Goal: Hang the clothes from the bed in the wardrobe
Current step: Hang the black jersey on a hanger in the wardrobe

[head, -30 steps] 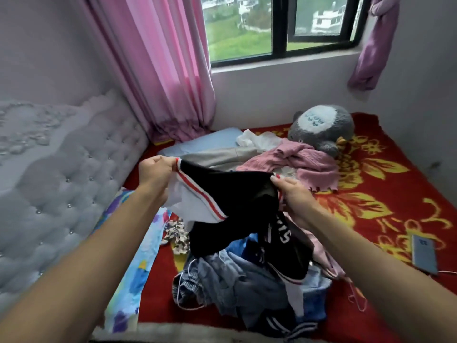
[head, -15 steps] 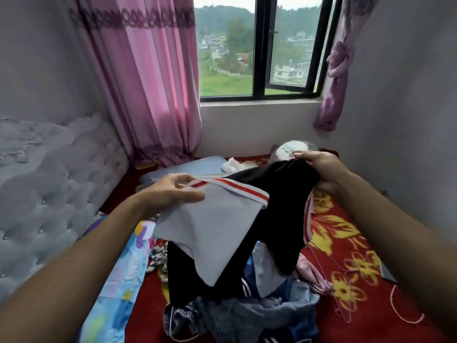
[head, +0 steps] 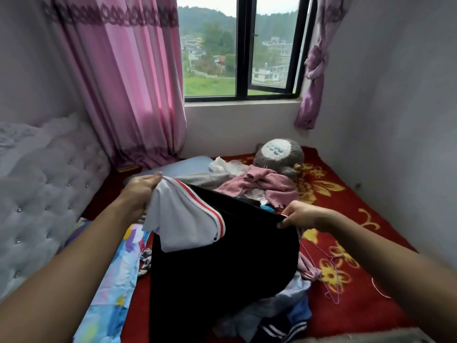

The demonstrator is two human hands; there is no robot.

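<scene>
I hold a black garment [head: 222, 263] with a white sleeve and a red-white stripe, stretched out above the bed. My left hand [head: 139, 190] grips the white sleeve end at the upper left. My right hand [head: 303, 216] pinches the black edge at the right. Under it lies a pile of blue and grey clothes [head: 279, 310]. A pink knitted piece [head: 267, 184] and white clothes [head: 227, 165] lie farther back. A thin pink wire hanger [head: 329, 276] rests on the red flowered blanket [head: 346, 211]. No wardrobe is in view.
A grey plush toy [head: 279, 154] sits by the far wall under the window [head: 242, 53]. Pink curtains [head: 128, 82] hang at the left. A grey tufted headboard [head: 44, 184] runs along the left side. A colourful sheet [head: 116, 276] lies beside it.
My right hand has come down and towards me with the black edge, spreading the garment wider. My left hand rose slightly with the white sleeve. The camera tilted up.
</scene>
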